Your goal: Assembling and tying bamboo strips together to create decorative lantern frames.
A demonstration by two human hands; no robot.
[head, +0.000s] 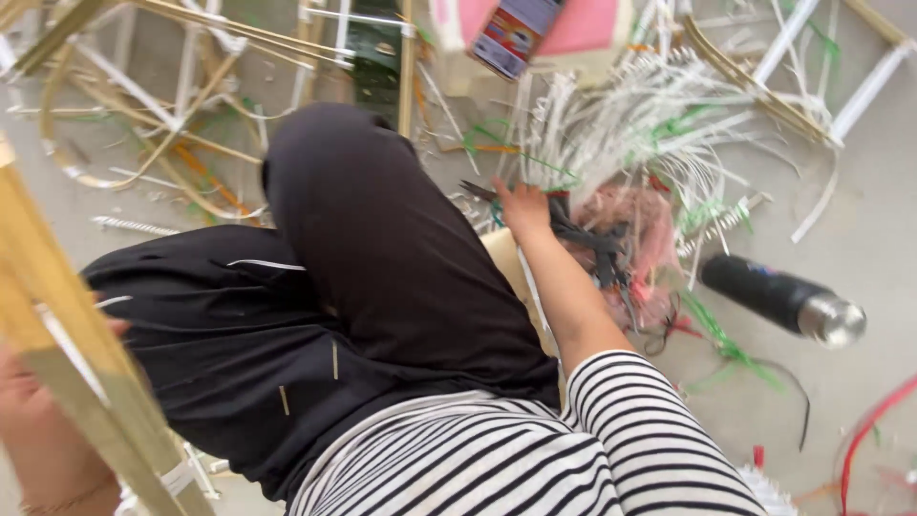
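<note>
Seated on the floor: right hand reaches, fingers curled, onto scissors beside the strip pile; left hand grips gold frame bar; picking-up step—needs firm closure on handles.

Pretty cramped around the right hand — a heap of white strips ahead, pink netting and black scissors right beside it. Bare floor opens past the black flask. On the left, a gold frame bar blocks the left hand.
</note>
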